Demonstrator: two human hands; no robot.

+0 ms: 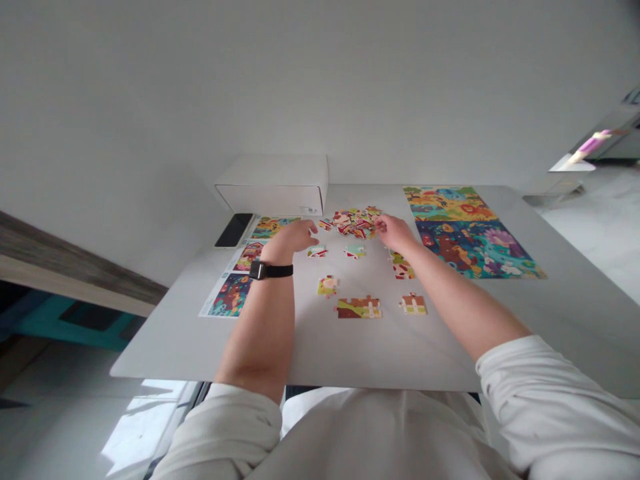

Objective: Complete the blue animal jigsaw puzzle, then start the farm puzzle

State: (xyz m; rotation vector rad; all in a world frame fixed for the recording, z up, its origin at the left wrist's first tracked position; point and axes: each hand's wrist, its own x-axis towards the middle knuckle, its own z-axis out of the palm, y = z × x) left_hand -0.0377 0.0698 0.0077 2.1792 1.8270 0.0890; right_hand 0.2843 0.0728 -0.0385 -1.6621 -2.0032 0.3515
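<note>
A heap of puzzle pieces (354,223) lies at the middle back of the table. At its right edge is my right hand (393,232), its fingers pressed together; whatever they may hold is too small to make out. My left hand (299,237) hovers left of the heap, fingers apart and holding nothing, just above a loose piece (317,252). Another loose piece (355,251) lies in front of the heap. Nearer the front are a yellow-green piece (328,286), a joined strip (359,308) and a brown-topped piece (413,304). More pieces (403,270) sit beside my right forearm.
A white box (275,187) stands at the back left, with a phone (234,230) before it. A printed picture sheet (230,295) lies partly under my left arm. Two finished-looking colourful pictures (453,203) lie at the right of the white table (400,360).
</note>
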